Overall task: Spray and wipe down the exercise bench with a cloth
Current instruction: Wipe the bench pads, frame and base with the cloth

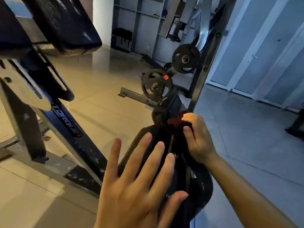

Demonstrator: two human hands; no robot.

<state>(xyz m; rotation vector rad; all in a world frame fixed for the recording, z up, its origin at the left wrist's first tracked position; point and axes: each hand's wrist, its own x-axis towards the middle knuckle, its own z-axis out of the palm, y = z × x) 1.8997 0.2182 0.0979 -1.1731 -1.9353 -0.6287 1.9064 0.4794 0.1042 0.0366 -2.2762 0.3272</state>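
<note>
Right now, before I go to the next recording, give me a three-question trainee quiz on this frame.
1. True or false: the right hand grips the dark red cloth.
2. How do the fingers of the left hand lie? A) curled round a spray bottle B) straight and spread, over the dark padded part C) flat on the floor
3. Fill in: the word printed on the slanted frame beam at the left is ____.

Key: 1 true. 2 B. 3 TORQUE.
</note>
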